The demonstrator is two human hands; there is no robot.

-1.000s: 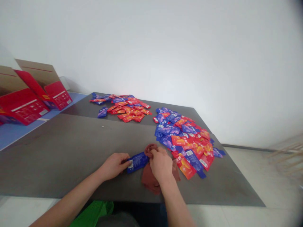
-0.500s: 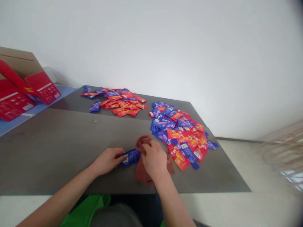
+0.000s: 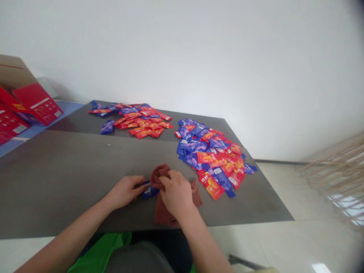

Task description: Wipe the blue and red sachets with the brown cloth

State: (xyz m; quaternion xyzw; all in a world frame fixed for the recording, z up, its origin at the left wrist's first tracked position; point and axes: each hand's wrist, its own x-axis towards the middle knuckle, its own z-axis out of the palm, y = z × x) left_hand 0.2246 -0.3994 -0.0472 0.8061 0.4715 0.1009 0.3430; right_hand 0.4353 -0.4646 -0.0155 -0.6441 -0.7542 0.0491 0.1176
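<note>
My left hand (image 3: 127,191) pinches the left end of a blue packet (image 3: 149,190) lying on the grey table near its front edge. A bunched reddish-brown cloth (image 3: 165,213) is gripped in my right hand (image 3: 176,192). Part of the cloth covers the right end of the packet, and the rest trails below and to the right of my fingers. To the right of my right hand spreads a pile of red and blue packets (image 3: 210,151), with an orange-red packet (image 3: 212,185) at its near edge.
Farther back lies a second heap of red and blue packets (image 3: 139,118), with a blue packet (image 3: 107,127) at its left. Open red cardboard boxes (image 3: 38,104) stand at the left on a blue surface (image 3: 68,109). A white wall (image 3: 193,53) rises behind the table (image 3: 71,170).
My right hand has moved the cloth leftward over the blue packet, covering more of it. My left hand still holds the packet's end. The whole view has shifted slightly.
</note>
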